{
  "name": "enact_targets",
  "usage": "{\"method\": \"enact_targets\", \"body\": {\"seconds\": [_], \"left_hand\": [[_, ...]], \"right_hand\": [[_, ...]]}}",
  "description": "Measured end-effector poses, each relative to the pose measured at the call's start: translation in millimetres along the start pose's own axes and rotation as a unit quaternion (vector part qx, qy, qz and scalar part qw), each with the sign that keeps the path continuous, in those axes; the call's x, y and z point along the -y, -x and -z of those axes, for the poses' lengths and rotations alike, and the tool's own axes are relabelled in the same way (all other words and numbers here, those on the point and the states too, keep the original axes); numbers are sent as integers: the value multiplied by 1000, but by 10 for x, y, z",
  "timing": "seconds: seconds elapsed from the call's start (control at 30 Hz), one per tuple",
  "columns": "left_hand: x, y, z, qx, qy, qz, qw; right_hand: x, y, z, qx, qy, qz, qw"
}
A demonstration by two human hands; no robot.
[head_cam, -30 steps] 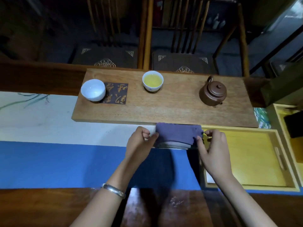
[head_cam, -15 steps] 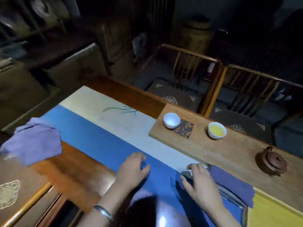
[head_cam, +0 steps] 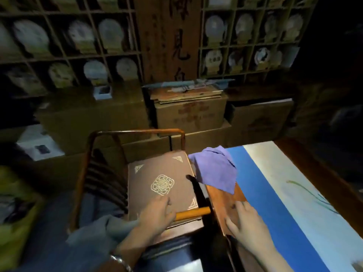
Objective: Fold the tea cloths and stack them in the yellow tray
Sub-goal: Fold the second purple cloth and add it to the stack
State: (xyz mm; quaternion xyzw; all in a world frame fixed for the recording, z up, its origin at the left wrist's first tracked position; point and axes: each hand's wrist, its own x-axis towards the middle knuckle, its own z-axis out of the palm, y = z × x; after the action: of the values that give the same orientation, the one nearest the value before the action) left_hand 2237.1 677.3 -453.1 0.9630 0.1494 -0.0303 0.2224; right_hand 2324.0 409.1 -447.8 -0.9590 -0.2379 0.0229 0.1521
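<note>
A crumpled purple tea cloth point(head_cam: 215, 169) lies at the corner of the wooden table point(head_cam: 225, 201), overlapping its blue-and-white runner point(head_cam: 275, 193).

Head view: the left hand point(head_cam: 157, 214) hangs over the brown embroidered chair cushion point(head_cam: 161, 183), fingers loosely spread, beside an orange wooden armrest point(head_cam: 193, 212). The right hand point(head_cam: 245, 222) rests flat on the table edge, fingers straight, well short of the cloth. Cardboard boxes point(head_cam: 188, 112) and dim shelving point(head_cam: 78, 46) stand behind.

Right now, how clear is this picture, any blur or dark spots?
Head view: dim overall, corners almost black; the wall shelves are smeared by motion blur; wide-angle lens bends the edges; the crumpled purple tea cloth and brown embroidered chair cushion stay fairly sharp.
</note>
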Motion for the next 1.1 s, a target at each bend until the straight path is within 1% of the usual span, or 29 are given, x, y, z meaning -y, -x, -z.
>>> {"method": "enact_targets", "body": {"seconds": [0.07, 0.13, 0.23, 0.33, 0.43, 0.53, 0.6, 0.73, 0.93, 1.0, 1.1], "left_hand": [[306, 1, 121, -10, -7, 20, 1000], [453, -71, 167, -9, -10, 22, 1000], [448, -283, 163, 15, -7, 18, 1000], [302, -605, 105, 40, 8, 7, 999], [129, -971, 28, 54, 26, -12, 998], [-26, -1382, -88, 55, 34, -27, 998], [-116, -1691, -188, 71, 38, -30, 996], [-248, -2304, -478, 106, 40, -32, 993], [-454, -3073, -885, 120, 65, -41, 990], [-498, -3318, -957, 117, 63, -54, 990], [-552, -3706, -1023, 86, 67, -63, 992]], "right_hand": [[281, -278, -102, 9, -9, 19, 1000], [464, -500, -185, 18, -9, 24, 1000], [574, -735, -296, 42, 6, 28, 999], [526, -916, -356, 65, 7, 18, 998], [366, -1161, -395, 90, 31, 6, 995], [129, -1465, -461, 99, 41, -9, 994], [-34, -1697, -508, 108, 53, -22, 993], [-322, -2074, -667, 122, 31, -46, 991], [-769, -2518, -938, 131, 34, -100, 986], [-846, -2649, -982, 126, 28, -127, 984], [-955, -2838, -1010, 103, 19, -159, 982]]}}
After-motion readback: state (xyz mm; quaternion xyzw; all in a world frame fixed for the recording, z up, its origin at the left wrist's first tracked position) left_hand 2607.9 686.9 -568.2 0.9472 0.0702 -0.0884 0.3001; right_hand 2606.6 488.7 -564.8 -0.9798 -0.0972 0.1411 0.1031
